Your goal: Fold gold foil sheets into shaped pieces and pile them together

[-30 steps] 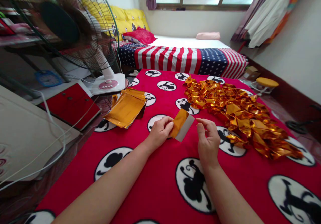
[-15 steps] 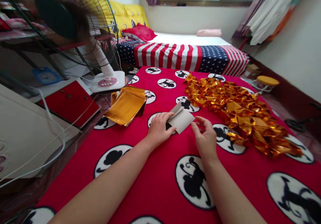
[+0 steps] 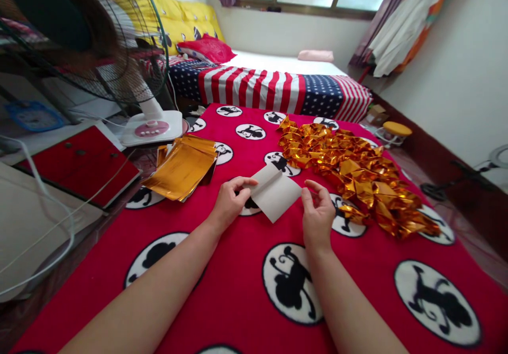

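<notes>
A creased sheet of paper (image 3: pixel 277 194), pale side up, is between my two hands above the red blanket (image 3: pixel 234 269). My left hand (image 3: pixel 230 200) pinches its left edge between thumb and fingertips. At the right corner, my right hand (image 3: pixel 318 211) has its thumb and index finger closed on the sheet. Left of my left hand lies a stack of gold foil paper (image 3: pixel 184 168). To the right of my right hand spreads a heap of folded gold foil pieces (image 3: pixel 357 171).
A standing fan (image 3: pixel 153 124) is at the left, beside a red-fronted cabinet (image 3: pixel 79 163) with white cables nearby. Beyond the blanket is a bed (image 3: pixel 257 87) with a flag-patterned cover. A yellow stool (image 3: pixel 397 129) stands at the far right.
The sheet has opened out flatter, its folded flap now spread to the left. My left hand has gone from resting over it to pinching its edge. The view has shifted slightly right.
</notes>
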Demonstrator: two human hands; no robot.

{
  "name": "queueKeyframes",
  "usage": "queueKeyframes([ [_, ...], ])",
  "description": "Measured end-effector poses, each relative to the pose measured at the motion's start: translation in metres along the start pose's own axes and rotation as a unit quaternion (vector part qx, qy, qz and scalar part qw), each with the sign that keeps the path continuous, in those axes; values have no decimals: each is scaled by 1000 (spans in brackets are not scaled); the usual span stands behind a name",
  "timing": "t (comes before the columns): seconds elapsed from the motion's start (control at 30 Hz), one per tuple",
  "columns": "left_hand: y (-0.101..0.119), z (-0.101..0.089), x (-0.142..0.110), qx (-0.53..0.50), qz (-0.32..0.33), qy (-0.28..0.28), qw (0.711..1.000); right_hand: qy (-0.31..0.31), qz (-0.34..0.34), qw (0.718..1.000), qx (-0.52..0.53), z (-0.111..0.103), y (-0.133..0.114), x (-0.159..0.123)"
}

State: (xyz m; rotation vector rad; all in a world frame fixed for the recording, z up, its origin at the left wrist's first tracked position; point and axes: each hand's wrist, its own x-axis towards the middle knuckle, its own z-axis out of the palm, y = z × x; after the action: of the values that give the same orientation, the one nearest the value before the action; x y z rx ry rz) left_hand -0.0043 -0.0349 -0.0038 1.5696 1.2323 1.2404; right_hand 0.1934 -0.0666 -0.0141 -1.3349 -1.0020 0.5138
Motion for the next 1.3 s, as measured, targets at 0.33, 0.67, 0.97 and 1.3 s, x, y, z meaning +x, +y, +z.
queueKeyframes([
  [0.33, -10, 2, 3, -52, -15, 36, 998, -83, 33, 995, 51, 2, -5, -2],
  [0.67, 6, 2, 1, -212, -87, -4, 973, -135, 16, 988, 79, 2, -5, -3],
  [0.97, 3, -5, 6, -339, -181, 9, 923, -142, 32, 982, 123, 1, -6, -4],
  [1.3, 0, -1, 3, -198, -109, -10, 974, -149, 132, 965, 169, 2, -7, 0],
])
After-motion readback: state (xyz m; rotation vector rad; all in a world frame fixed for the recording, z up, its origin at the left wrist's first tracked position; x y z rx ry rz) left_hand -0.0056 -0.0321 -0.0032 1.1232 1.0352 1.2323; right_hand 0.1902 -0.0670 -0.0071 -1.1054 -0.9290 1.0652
